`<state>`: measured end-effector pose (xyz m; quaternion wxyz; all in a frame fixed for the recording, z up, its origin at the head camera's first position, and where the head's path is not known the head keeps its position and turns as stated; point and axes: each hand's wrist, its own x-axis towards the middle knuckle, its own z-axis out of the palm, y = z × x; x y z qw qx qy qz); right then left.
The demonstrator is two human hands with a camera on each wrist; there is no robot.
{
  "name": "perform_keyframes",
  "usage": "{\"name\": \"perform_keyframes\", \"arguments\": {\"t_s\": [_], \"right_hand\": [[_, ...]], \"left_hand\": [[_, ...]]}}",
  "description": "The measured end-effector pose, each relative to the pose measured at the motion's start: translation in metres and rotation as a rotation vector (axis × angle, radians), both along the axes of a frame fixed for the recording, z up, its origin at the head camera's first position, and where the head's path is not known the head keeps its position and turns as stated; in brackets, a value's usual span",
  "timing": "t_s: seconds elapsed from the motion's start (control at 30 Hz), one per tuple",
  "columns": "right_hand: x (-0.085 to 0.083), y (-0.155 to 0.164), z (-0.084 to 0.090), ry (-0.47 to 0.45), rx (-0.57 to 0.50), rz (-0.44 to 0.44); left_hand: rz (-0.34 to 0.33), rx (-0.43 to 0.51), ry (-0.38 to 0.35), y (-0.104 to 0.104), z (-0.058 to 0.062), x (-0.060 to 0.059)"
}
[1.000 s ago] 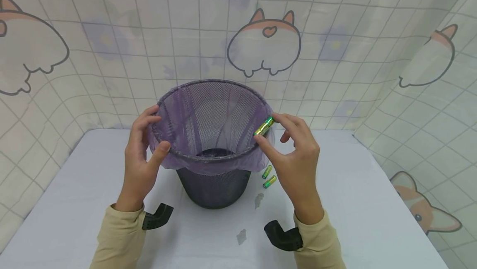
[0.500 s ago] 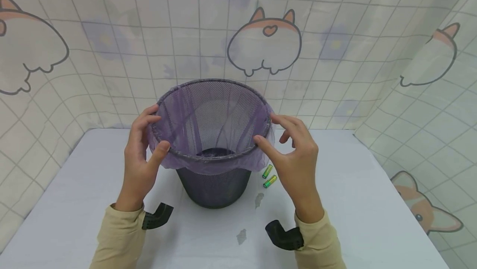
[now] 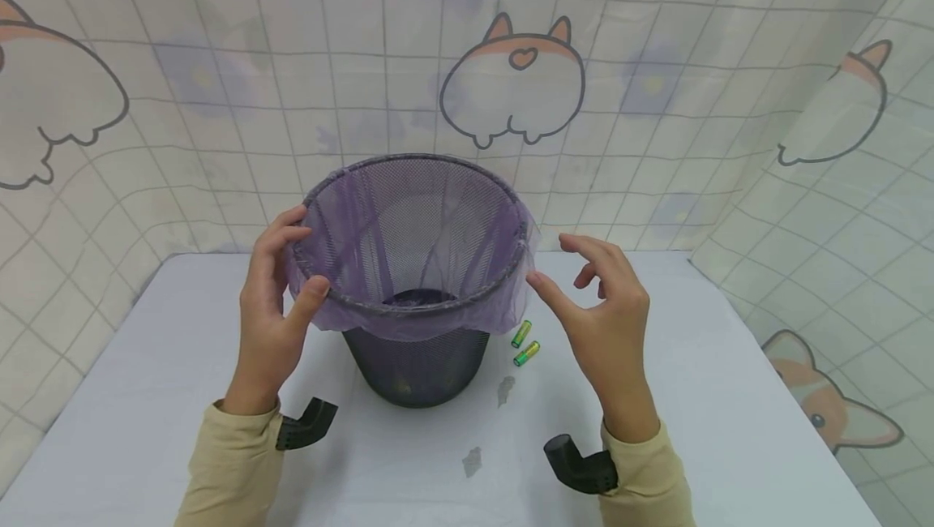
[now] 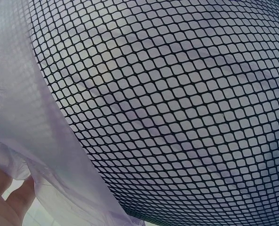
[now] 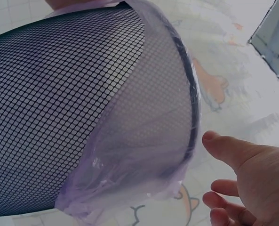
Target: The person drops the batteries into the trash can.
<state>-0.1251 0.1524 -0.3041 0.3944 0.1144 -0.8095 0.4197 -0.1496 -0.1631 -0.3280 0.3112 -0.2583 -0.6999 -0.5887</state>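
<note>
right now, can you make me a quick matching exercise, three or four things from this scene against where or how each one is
Things:
1. left hand
2. right hand
3. two batteries
4. purple liner

States:
a. lying on the table beside the bin's base
b. folded over the mesh bin's rim
c. gripping the bin's rim
d. empty, beside the bin, apart from it

Pairs: 1-c, 2-d, 3-a, 4-b

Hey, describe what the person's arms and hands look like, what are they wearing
Both hands are bare: left hand, right hand. Each arm wears a long beige sleeve ending at the wrist. A black angled camera mount juts from under the left cuff, and a similar black mount from the right. No rings or watch show.
</note>
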Motion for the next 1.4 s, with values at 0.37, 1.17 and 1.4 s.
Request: {"name": "perform_keyframes", "arguments": {"t_s": [0.37, 1.17, 1.4], "right_hand": [[0.001, 0.005, -0.009, -0.026, 0.002, -0.011], [-0.001, 0.016, -0.037, -0.133, 0.03, -0.028], [-0.007, 0.02, -0.043, -0.16, 0.055, -0.025]], "left_hand": [[-0.002, 0.002, 0.002, -0.001, -0.001, -0.001], [0.018, -0.017, -0.006, -0.001, 0.001, 0.001], [0.002, 0.001, 0.013, -0.001, 0.001, 0.0]]}}
